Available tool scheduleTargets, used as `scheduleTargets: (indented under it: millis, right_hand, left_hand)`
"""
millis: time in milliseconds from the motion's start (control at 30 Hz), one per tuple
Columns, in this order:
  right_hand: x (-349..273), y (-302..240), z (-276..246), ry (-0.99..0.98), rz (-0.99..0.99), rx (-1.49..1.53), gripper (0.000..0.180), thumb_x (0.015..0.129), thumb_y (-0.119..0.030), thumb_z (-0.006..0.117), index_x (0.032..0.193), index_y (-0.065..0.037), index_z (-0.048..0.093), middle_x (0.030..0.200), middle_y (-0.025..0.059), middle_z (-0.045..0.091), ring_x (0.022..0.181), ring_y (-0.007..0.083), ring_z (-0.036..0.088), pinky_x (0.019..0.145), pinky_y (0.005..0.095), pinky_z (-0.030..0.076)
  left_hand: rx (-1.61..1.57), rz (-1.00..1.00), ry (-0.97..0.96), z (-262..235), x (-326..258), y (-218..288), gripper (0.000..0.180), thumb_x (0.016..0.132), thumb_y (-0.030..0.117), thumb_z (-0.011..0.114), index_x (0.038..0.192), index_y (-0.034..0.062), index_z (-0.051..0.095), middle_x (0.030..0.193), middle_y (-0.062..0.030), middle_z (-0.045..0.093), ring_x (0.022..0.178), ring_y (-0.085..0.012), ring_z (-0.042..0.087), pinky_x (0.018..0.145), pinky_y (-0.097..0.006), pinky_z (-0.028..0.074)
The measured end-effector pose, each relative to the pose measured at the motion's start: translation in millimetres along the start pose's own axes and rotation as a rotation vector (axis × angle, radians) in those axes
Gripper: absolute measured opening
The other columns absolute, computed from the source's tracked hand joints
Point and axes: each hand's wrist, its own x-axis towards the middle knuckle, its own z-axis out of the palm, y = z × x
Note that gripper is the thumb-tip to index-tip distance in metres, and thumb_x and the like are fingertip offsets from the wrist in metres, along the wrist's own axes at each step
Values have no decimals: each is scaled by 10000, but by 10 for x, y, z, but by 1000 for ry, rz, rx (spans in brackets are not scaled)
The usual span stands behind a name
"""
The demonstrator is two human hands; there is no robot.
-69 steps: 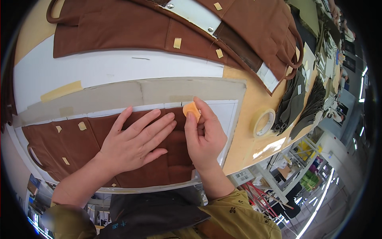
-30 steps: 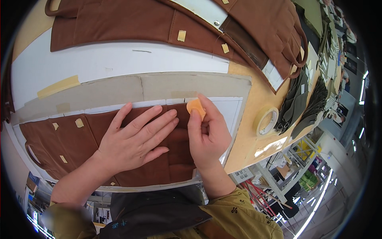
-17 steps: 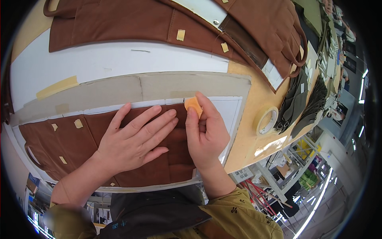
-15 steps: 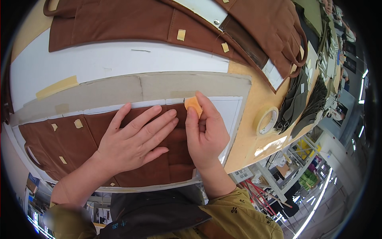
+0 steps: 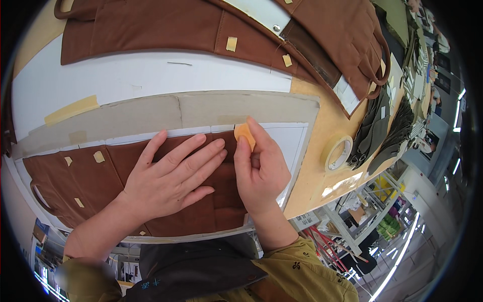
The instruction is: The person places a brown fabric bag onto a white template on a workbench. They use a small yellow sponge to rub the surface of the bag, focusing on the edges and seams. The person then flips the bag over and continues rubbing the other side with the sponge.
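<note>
Little has changed: the right hand (image 5: 265,173) still pinches an orange piece (image 5: 244,135).

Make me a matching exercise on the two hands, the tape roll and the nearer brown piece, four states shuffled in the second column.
1. Left hand
2. Right hand
3. Tape roll
4. Nearer brown piece

A. Pale yellow, ring-shaped
B. Pinching a small orange piece
C. Brown, with small tape bits on it
D. Palm down, fingers extended

Pairs: 1-D, 2-B, 3-A, 4-C
</note>
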Motion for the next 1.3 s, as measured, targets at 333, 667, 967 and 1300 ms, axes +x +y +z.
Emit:
scheduleTargets:
  millis: [333,667,967,1300]
  right_hand:
    - [-4,2,-13,19,101,121,320,881,-17,743,1194,10,682,919,106,723,644,165,648,578,272,530]
    - [36,-13,35,23,-37,-26,350,857,19,746,1201,-2,683,852,82,702,632,189,622,581,285,517]
    - [29,-16,29,24,-46,-48,350,851,31,746,1195,-2,684,831,84,693,612,180,608,568,275,509]
    - [-13,9,-29,47,84,120,307,902,-36,732,1202,3,679,917,111,717,658,147,658,570,255,537]
  left_hand:
    - [3,3,7,-7,5,-5,599,871,553,626,1390,256,598,1484,78,517,1396,-133,437,1218,-508,197]
    - [3,2,4,-3,-3,-8,602,869,554,629,1391,256,598,1484,80,520,1398,-133,437,1220,-512,184]
    - [-6,2,2,3,-4,-9,602,871,553,626,1394,257,595,1490,78,515,1402,-133,432,1221,-513,180]
    - [1,5,4,-6,5,-8,596,867,548,629,1386,255,600,1486,78,517,1395,-134,437,1217,-506,194]
